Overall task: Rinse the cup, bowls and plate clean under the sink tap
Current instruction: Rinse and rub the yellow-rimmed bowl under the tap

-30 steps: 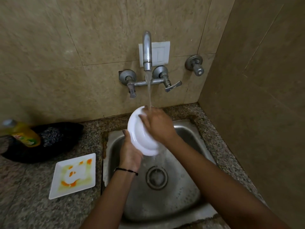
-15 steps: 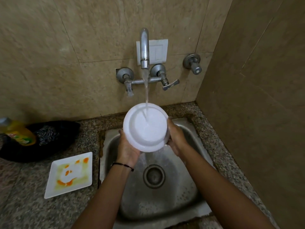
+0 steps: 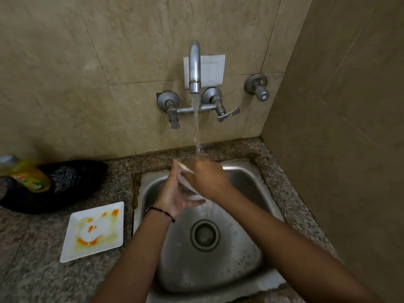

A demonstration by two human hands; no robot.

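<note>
Left hand [image 3: 172, 193] and right hand [image 3: 207, 182]: both grasping a blurred white bowl [image 3: 188, 189], edge-on between them, under the tap [image 3: 194, 66] stream above the sink [image 3: 251, 171]. Stained square plate [image 3: 94, 231]: on counter [image 3: 32, 270], left of sink.

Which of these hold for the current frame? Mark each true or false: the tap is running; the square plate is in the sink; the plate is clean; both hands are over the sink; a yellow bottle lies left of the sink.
1. The tap is running. True.
2. The square plate is in the sink. False: it lies on the counter, left of the sink.
3. The plate is clean. False: orange and yellowish residue shows.
4. The left hand and right hand are over the sink. True.
5. A yellow bottle lies left of the sink. True.
</note>
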